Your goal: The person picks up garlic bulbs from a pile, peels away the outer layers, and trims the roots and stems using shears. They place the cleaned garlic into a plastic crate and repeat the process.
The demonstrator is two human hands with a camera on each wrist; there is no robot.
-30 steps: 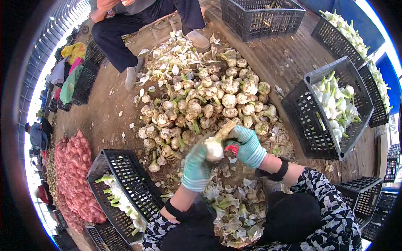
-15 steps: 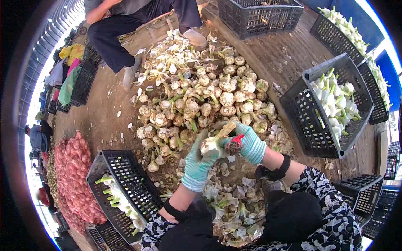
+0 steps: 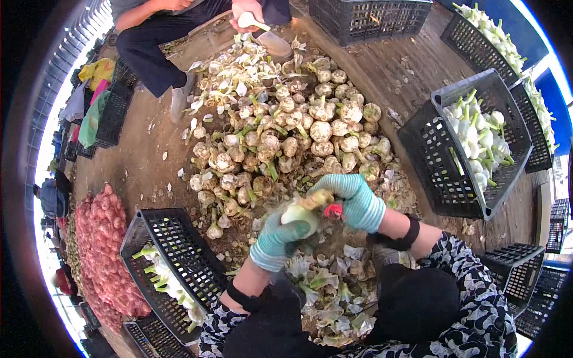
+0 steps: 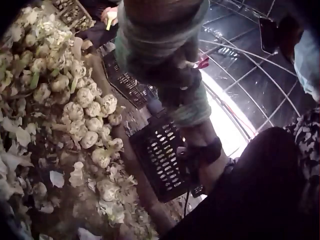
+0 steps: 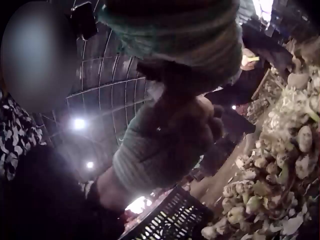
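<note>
In the head view my gloved left hand [image 3: 277, 241] holds a garlic bulb [image 3: 298, 216], its white side showing below the thumb. My gloved right hand [image 3: 360, 206] is curled close against the bulb's brown stem and loose outer skin [image 3: 320, 198]. A small object with a red end [image 3: 334, 210] sticks out of the right hand's grip; the rest of it is hidden in the glove. Beyond both hands lies a heap of unpeeled garlic bulbs [image 3: 268, 143]. Gloves and shadow hide the bulb in the wrist views.
A black crate [image 3: 418, 161] of cleaned garlic stands to the right, another crate [image 3: 191, 256] to the left. Peeled skins [image 3: 334, 298] lie between my knees. Red net sacks [image 3: 104, 250] are at far left. A person opposite holds a white garlic bulb [image 3: 246, 20].
The bulb has turned in my left hand and shows more white; its stem now tilts toward the right hand. The person opposite has brought a white bulb into view.
</note>
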